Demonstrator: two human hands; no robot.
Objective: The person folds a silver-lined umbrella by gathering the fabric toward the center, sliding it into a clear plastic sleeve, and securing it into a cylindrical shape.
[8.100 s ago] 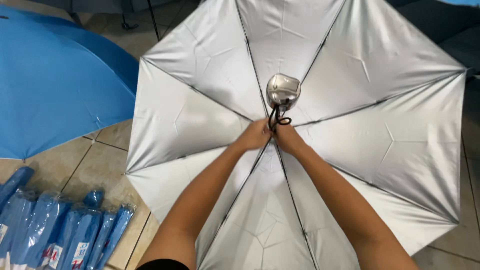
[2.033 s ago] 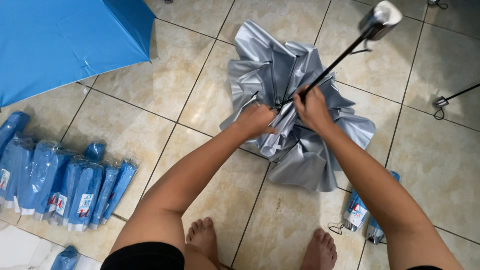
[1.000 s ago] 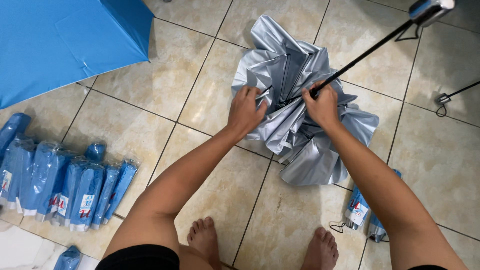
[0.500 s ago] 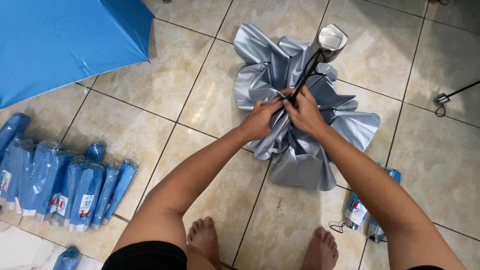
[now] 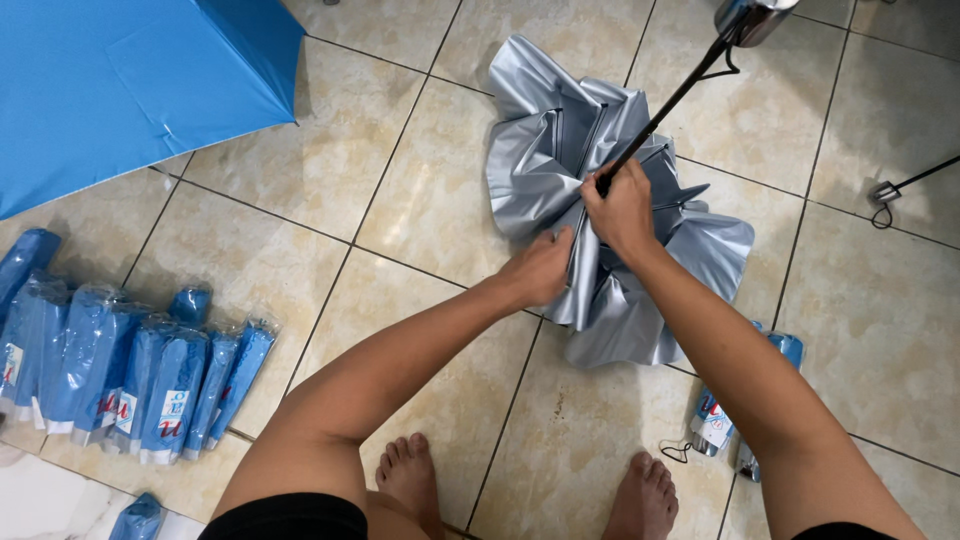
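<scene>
A silver umbrella [image 5: 545, 150] hangs collapsed in front of me, its canopy crumpled and pointing down toward the tiled floor. Its black shaft [image 5: 672, 100] runs up to the right to a silver handle [image 5: 748, 18] at the top edge. My right hand [image 5: 622, 210] is closed around the shaft where it meets the canopy. My left hand [image 5: 540, 268] grips the gathered silver fabric just below and to the left. My bare feet [image 5: 640, 498] stand on the tiles beneath.
An open blue umbrella [image 5: 120, 85] fills the top left. A row of several folded blue umbrellas in clear sleeves [image 5: 130, 370] lies at the left. Two more wrapped ones [image 5: 720, 420] lie by my right arm. Another umbrella's black shaft [image 5: 915, 180] pokes in at the right.
The umbrella went from fully open to collapsed. In the last half second the shaft has extended again, the handle moving up and right, and my left hand slid down onto the fabric.
</scene>
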